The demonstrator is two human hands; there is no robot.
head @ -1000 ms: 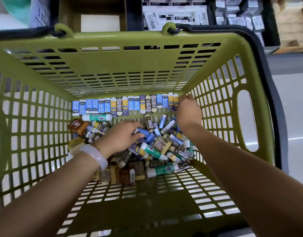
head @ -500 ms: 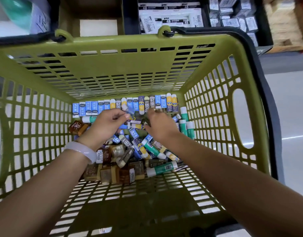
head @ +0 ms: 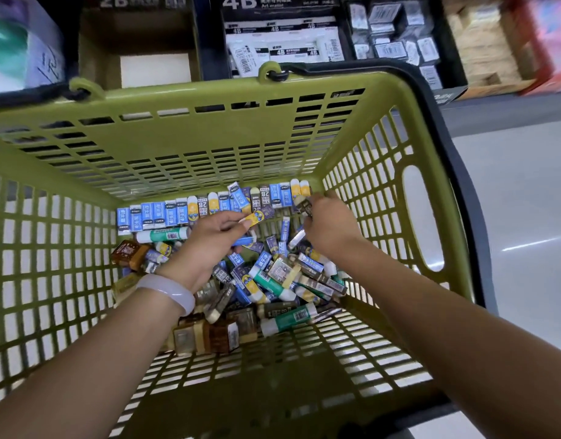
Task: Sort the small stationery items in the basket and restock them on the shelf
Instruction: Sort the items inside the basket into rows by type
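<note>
Both of my hands are down inside an olive-green basket (head: pixel 190 99) holding a loose pile of small erasers (head: pixel 273 277) in blue, yellow, brown and green wrappers. A neat row of erasers (head: pixel 184 212) stands along the far wall. My left hand (head: pixel 209 245), with a pale bangle on the wrist, pinches a yellow eraser (head: pixel 253 218) and has a blue one under its lower fingers. At the row's right end, my right hand (head: pixel 328 228) grips a dark brown eraser (head: pixel 304 205).
Behind the basket is the shelf: an open cardboard box (head: pixel 136 49) marked 2B, a box of white 4B erasers (head: pixel 282 42), and packs of grey items (head: pixel 396 39) to the right. A black basket handle (head: pixel 456 172) runs along the right rim. Pale floor (head: pixel 520 217) lies to the right.
My left hand has lifted a yellow eraser toward the far row. My right hand moved right from the middle of the pile to the row's right end, now with a dark eraser.
</note>
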